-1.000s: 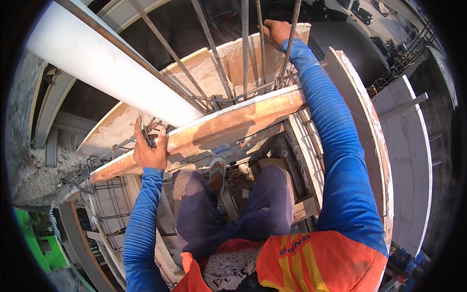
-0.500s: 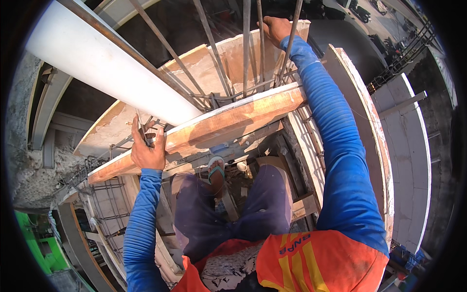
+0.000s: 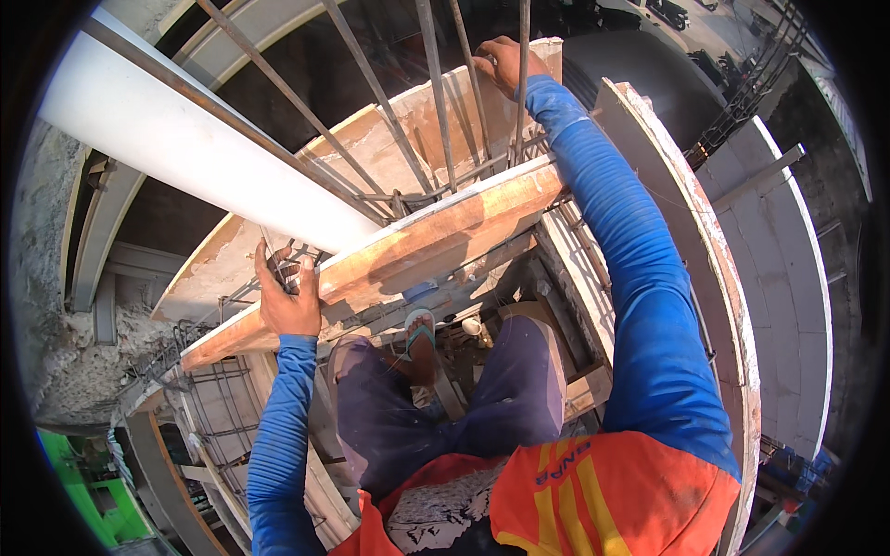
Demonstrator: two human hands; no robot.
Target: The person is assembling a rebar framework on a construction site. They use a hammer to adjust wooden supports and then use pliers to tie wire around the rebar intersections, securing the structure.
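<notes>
My left hand [image 3: 289, 301] grips the upper edge of a long wooden board [image 3: 445, 222], its fingers reaching over to the far side, where the fingertips are partly hidden among thin steel bars. Just right of that hand, a thick white pipe [image 3: 213, 144] comes down behind the board. My right hand [image 3: 505, 67] is stretched far out, fingers bent over the top edge of a curved plywood panel [image 3: 417, 102]. Several rusty steel rods [image 3: 434, 83] rise between board and panel; one passes in front of the right hand. What the right fingertips touch is hard to make out.
Curved formwork panels [image 3: 681, 213] stand along my right, with a grey curved one [image 3: 769, 278] beyond. Steel mesh [image 3: 218, 398] lies at lower left. Rough concrete [image 3: 69, 343] is at far left. My sandalled foot [image 3: 420, 338] stands among timber pieces below.
The view has shifted slightly, so the board, pipe and rods sit a little differently. Both hands stay at the same board and panel; the right fingers have bent a little.
</notes>
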